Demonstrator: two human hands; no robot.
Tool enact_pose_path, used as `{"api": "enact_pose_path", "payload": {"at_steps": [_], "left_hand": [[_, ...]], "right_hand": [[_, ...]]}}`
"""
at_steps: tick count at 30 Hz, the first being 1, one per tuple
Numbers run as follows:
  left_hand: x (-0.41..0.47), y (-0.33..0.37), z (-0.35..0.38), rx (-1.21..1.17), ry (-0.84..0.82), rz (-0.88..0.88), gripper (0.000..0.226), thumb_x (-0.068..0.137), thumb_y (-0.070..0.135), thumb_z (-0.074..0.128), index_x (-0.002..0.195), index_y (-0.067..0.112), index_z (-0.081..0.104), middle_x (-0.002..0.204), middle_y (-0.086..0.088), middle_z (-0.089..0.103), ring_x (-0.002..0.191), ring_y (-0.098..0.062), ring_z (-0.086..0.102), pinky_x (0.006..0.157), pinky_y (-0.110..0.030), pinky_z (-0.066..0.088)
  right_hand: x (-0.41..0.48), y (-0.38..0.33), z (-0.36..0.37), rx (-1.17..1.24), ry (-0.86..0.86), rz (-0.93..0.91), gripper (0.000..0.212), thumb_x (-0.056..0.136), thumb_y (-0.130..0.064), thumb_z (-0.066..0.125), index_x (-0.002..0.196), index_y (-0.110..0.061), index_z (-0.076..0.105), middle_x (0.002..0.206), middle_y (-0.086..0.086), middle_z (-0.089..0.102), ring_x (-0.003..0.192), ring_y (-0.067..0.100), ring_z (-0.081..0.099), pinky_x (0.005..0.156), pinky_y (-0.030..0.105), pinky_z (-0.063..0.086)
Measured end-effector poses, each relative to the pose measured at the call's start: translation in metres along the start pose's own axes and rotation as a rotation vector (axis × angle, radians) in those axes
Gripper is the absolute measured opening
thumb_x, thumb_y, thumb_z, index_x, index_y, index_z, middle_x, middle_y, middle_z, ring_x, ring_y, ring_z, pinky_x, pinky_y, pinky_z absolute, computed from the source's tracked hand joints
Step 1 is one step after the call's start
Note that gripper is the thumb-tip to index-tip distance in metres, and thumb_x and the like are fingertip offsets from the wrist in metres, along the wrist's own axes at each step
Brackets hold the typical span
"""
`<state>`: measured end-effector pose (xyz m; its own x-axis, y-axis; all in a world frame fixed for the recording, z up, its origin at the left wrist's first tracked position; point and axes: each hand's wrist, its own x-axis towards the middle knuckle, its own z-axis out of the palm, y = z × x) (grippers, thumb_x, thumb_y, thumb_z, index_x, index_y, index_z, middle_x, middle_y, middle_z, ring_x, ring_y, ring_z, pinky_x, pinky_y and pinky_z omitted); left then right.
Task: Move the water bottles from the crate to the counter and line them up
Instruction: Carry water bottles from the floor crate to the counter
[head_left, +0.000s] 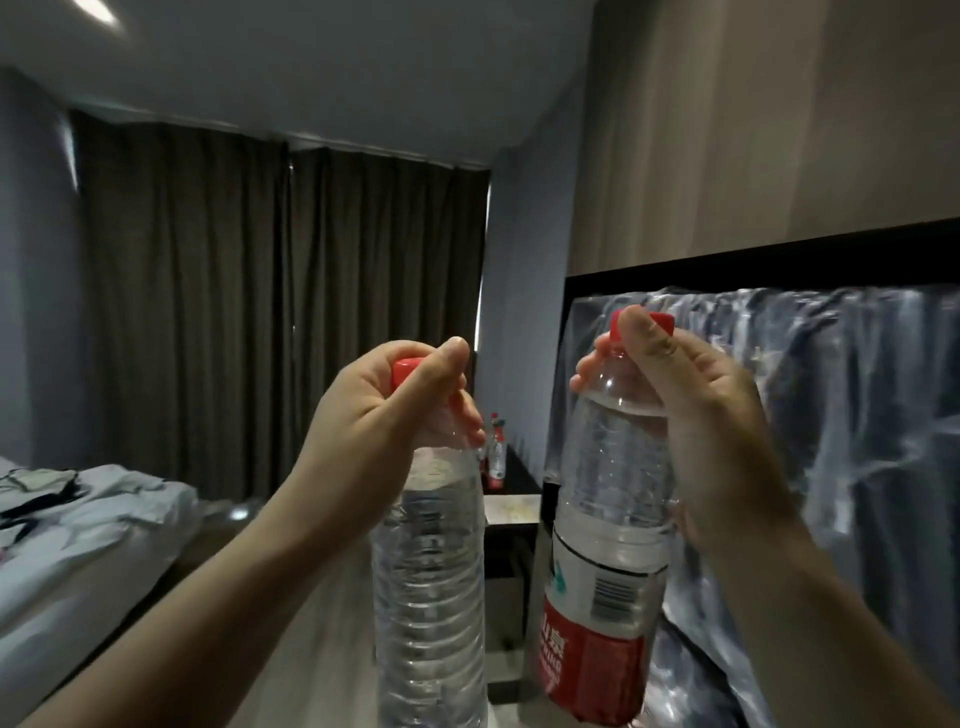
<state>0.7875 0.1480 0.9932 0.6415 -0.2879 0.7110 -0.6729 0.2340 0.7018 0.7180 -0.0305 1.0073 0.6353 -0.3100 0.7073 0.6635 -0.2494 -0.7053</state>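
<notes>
Our left hand: fingers curled round neck of unlabelled bottle, upright in air. Our right hand: fingers grip neck of red-labelled bottle, slightly tilted. Both 2 aloft. Other bottles stand far ahead on dark surface.

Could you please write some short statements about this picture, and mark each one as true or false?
1. The left hand grips the left bottle and the right hand grips the right bottle, each near the top. True.
2. The right bottle has no label. False: a red and white label wraps it.
3. Both caps are blue. False: the left cap and the right cap are red.
4. The curtains are closed. True.
5. No bottles stand on the counter. False: a few far bottles already stand there.
</notes>
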Motion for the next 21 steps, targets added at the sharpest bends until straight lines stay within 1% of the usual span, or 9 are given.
{"api": "enact_pose_path", "payload": {"at_steps": [1,4,6,8,10,14,16,19,21], "left_hand": [[0.009,-0.013,-0.009,0.011,0.007,-0.003,0.032,0.084,0.042,0.053,0.080,0.011,0.060,0.067,-0.007,0.068,0.065,-0.020,0.068,0.064,-0.025,0.054],[0.037,-0.054,-0.039,0.037,0.024,-0.010,0.030,0.082,0.041,0.052,0.078,0.012,0.060,0.066,-0.006,0.067,0.065,-0.021,0.068,0.067,-0.028,0.056],[0.060,-0.083,-0.063,0.049,0.028,-0.013,0.032,0.087,0.044,0.054,0.078,0.014,0.060,0.067,-0.006,0.068,0.066,-0.021,0.068,0.068,-0.029,0.054],[0.089,-0.112,-0.087,0.059,0.025,-0.018,0.031,0.084,0.045,0.054,0.078,0.016,0.060,0.067,-0.006,0.068,0.067,-0.022,0.068,0.068,-0.030,0.053],[0.118,-0.139,-0.109,0.057,0.027,-0.028,0.030,0.079,0.045,0.054,0.079,0.016,0.061,0.067,-0.006,0.068,0.067,-0.022,0.068,0.069,-0.032,0.054],[0.172,-0.195,-0.140,0.066,0.039,-0.017,0.032,0.080,0.044,0.055,0.079,0.013,0.061,0.067,-0.009,0.069,0.067,-0.024,0.068,0.071,-0.032,0.054],[0.195,-0.225,-0.152,0.074,0.041,-0.029,0.033,0.082,0.046,0.055,0.079,0.013,0.062,0.067,-0.008,0.068,0.068,-0.024,0.068,0.075,-0.035,0.054],[0.228,-0.272,-0.165,0.071,0.032,-0.064,0.034,0.083,0.045,0.057,0.078,0.012,0.062,0.066,-0.008,0.068,0.068,-0.026,0.068,0.078,-0.041,0.054],[0.249,-0.307,-0.171,0.076,0.041,-0.071,0.032,0.082,0.043,0.056,0.078,0.011,0.062,0.067,-0.009,0.068,0.068,-0.026,0.068,0.078,-0.040,0.054]], "right_hand": [[0.011,0.014,0.009,-0.001,-0.006,-0.003,0.029,0.082,-0.044,0.056,0.082,-0.017,0.066,0.082,0.008,0.073,0.077,0.021,0.070,0.067,0.025,0.057],[0.044,0.058,0.042,0.025,-0.029,0.015,0.032,0.082,-0.043,0.056,0.087,-0.013,0.066,0.081,0.007,0.073,0.076,0.018,0.070,0.063,0.022,0.055],[0.070,0.087,0.068,0.031,-0.030,0.021,0.032,0.082,-0.043,0.057,0.086,-0.013,0.066,0.080,0.006,0.073,0.076,0.019,0.070,0.068,0.028,0.056],[0.098,0.114,0.094,0.021,-0.015,0.014,0.030,0.082,-0.042,0.057,0.084,-0.013,0.066,0.080,0.007,0.072,0.077,0.020,0.070,0.071,0.031,0.056],[0.125,0.140,0.118,0.032,0.005,0.004,0.028,0.084,-0.039,0.058,0.084,-0.013,0.067,0.080,0.008,0.072,0.078,0.021,0.070,0.070,0.031,0.055],[0.171,0.196,0.154,0.045,0.069,-0.012,0.025,0.083,-0.041,0.061,0.080,-0.017,0.068,0.079,0.008,0.072,0.080,0.025,0.070,0.077,0.039,0.056],[0.193,0.224,0.169,0.032,0.078,-0.006,0.025,0.083,-0.043,0.063,0.080,-0.019,0.069,0.079,0.007,0.071,0.080,0.025,0.069,0.081,0.043,0.055],[0.225,0.270,0.185,0.042,0.094,0.009,0.024,0.082,-0.042,0.064,0.079,-0.018,0.069,0.077,0.007,0.071,0.079,0.024,0.069,0.080,0.042,0.055],[0.246,0.304,0.193,0.047,0.108,0.010,0.024,0.080,-0.041,0.063,0.080,-0.018,0.069,0.077,0.007,0.071,0.077,0.023,0.069,0.078,0.041,0.055]]}}
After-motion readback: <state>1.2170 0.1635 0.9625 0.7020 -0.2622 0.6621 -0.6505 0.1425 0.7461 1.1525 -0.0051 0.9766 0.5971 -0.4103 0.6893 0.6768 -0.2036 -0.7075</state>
